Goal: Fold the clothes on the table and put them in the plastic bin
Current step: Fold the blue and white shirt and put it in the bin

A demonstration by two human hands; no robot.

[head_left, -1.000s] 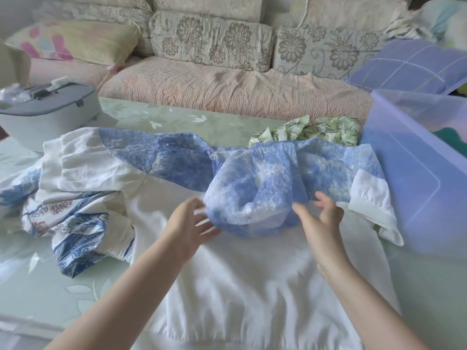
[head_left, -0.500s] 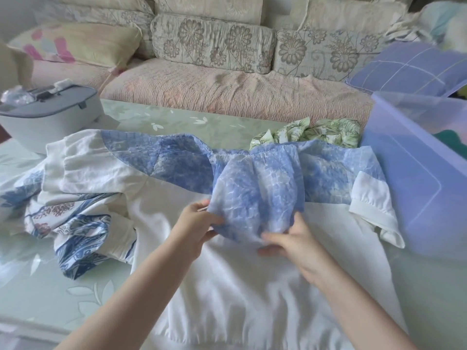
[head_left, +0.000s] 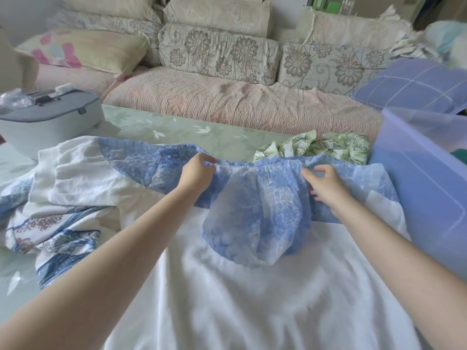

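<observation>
A white top with blue patterned shoulders and a sheer blue hood [head_left: 255, 223] lies spread on the table in front of me. The hood hangs down over the white body. My left hand [head_left: 198, 174] pinches the gathered neckline at the hood's left side. At the hood's right side, my right hand [head_left: 327, 189] grips the same neckline with curled fingers. The translucent purple plastic bin [head_left: 424, 198] stands at the right, touching the sleeve. A green leaf-print garment [head_left: 326, 146] lies crumpled behind the top. A blue-and-white floral garment [head_left: 58, 238] lies bunched at the left.
A grey lidded case [head_left: 48, 120] sits on the glass table [head_left: 177, 130] at the far left. A sofa with floral cushions [head_left: 219, 56] runs behind the table. A purple checked pillow [head_left: 414, 84] lies behind the bin.
Both hands have left the hood's lower edge and moved up and apart to the neckline. The hood now hangs flatter over the white body.
</observation>
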